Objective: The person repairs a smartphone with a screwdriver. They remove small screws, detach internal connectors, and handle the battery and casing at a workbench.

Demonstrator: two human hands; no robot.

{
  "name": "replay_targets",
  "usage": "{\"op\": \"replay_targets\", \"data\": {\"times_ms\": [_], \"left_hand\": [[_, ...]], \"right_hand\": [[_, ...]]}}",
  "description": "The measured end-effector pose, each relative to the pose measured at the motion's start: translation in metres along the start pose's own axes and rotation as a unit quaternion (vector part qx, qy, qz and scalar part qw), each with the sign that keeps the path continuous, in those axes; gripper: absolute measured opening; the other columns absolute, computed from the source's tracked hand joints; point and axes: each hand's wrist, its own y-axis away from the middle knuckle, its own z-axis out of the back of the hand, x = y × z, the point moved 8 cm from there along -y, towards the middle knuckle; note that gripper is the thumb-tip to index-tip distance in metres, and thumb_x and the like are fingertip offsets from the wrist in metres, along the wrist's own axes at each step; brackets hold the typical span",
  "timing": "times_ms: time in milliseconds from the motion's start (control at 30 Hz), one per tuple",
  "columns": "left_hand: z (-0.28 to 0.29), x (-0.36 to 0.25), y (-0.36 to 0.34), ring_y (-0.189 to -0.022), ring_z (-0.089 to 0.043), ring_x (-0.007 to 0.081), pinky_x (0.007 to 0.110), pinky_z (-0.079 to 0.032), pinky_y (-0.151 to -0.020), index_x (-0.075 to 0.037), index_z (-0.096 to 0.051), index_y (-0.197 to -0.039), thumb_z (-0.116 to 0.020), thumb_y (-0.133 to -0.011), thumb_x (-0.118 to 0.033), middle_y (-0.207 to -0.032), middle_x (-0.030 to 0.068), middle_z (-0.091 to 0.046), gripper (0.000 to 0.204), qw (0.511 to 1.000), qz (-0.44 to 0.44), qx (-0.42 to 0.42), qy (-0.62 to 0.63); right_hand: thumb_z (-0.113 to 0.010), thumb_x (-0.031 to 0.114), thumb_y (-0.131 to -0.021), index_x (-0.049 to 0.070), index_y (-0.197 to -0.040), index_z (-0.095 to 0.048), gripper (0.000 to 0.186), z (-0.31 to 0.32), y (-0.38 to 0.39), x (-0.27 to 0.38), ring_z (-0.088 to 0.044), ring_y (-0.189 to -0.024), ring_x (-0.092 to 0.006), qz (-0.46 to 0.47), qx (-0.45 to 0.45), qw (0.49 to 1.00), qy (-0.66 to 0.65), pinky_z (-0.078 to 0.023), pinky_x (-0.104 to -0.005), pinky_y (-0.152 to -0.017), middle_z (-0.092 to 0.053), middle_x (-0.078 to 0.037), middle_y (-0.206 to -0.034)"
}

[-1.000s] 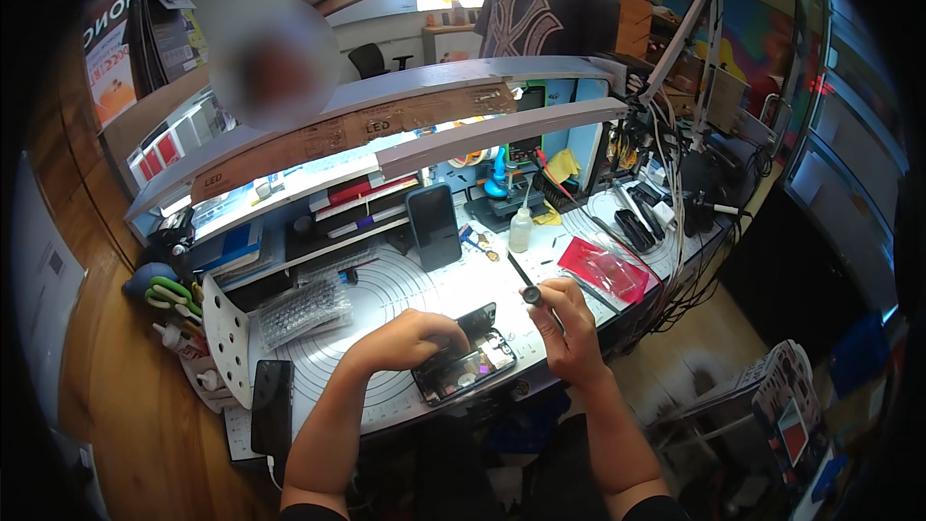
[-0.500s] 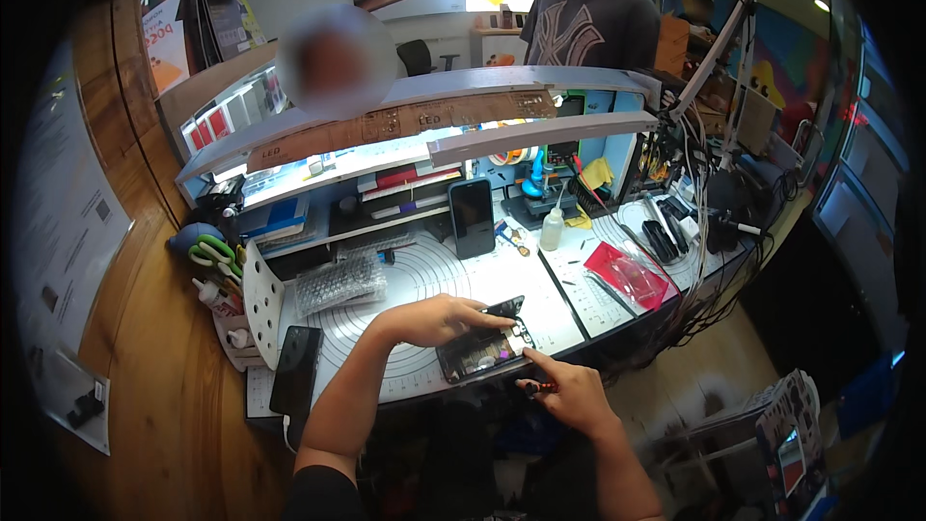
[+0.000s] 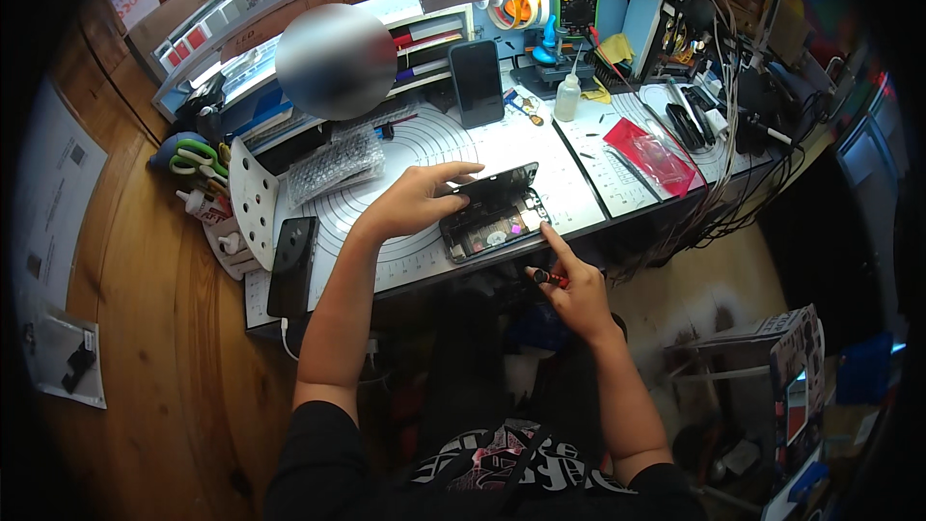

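Note:
An opened smartphone (image 3: 489,233) lies at the front edge of the white work mat, its inner parts and a small purple spot showing. Its dark screen panel (image 3: 506,185) is tilted up along the far side. My left hand (image 3: 417,199) grips the panel's left end, thumb in front and index finger along its top edge. With curled fingers, my right hand (image 3: 579,291) holds a small red-and-black screwdriver (image 3: 548,277) below the table edge. The right index finger is stretched out and touches the phone's near right corner.
A dark phone (image 3: 293,265) with a white cable lies left; another phone (image 3: 476,84) stands upright behind. Bubble wrap (image 3: 338,166), a dropper bottle (image 3: 567,98) and a red pouch (image 3: 648,156) are on the bench. Green-handled scissors (image 3: 198,158) stand in a holder. Cables hang at right.
My view has tipped downward. My left hand has shifted from lying over the phone to holding the panel, which now stands more upright. The screwdriver stays in my right hand.

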Motion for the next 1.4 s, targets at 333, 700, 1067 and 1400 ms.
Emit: {"op": "replay_targets", "data": {"times_ms": [333, 700, 1067, 1400], "left_hand": [[0.0, 0.006, 0.02, -0.1, -0.071, 0.0118, 0.03, -0.056, -0.094, 0.004, -0.074, -0.124, -0.071, -0.096, -0.005, -0.106, 0.0081, -0.079, 0.03, 0.996, -0.001, -0.083, 0.008], [0.001, 0.014, 0.024, -0.089, -0.072, 0.0145, 0.03, -0.056, -0.085, 0.002, -0.078, -0.115, -0.076, -0.094, -0.013, -0.099, 0.0119, -0.08, 0.026, 0.992, 0.03, -0.117, -0.036], [-0.015, 0.027, 0.045, -0.087, -0.073, 0.0138, 0.029, -0.055, -0.081, 0.003, -0.077, -0.115, -0.074, -0.095, -0.007, -0.096, 0.0118, -0.081, 0.022, 0.968, 0.024, -0.239, 0.072], [-0.029, 0.019, 0.058, -0.094, -0.07, 0.0115, 0.026, -0.054, -0.087, 0.003, -0.077, -0.115, -0.071, -0.098, -0.001, -0.1, 0.0081, -0.08, 0.019, 0.947, -0.035, -0.315, 0.04]], "right_hand": [[-0.083, 0.013, -0.088, 0.022, -0.16, -0.051, 0.079, -0.003, 0.0, 0.0, -0.056, -0.058, -0.0235, -0.008, 0.005, 1.0, 0.005, -0.049, -0.0361, -0.062, -0.056, -0.009, -0.066], [-0.081, 0.005, -0.081, 0.027, -0.162, -0.048, 0.09, 0.001, -0.006, 0.001, -0.065, -0.065, -0.0311, -0.021, 0.019, 1.0, 0.005, -0.052, -0.0427, -0.066, -0.063, -0.01, -0.073], [-0.082, 0.003, -0.079, 0.02, -0.158, -0.053, 0.085, -0.006, 0.004, 0.022, -0.059, -0.064, -0.0269, 0.02, 0.008, 0.999, -0.026, -0.051, -0.0395, -0.064, -0.058, -0.008, -0.076], [-0.065, 0.005, -0.1, -0.004, -0.135, -0.065, 0.037, 0.092, -0.036, 0.004, -0.058, -0.093, -0.029, 0.056, -0.166, 0.984, 0.023, -0.05, -0.0375, -0.088, -0.056, -0.016, -0.108]]}}
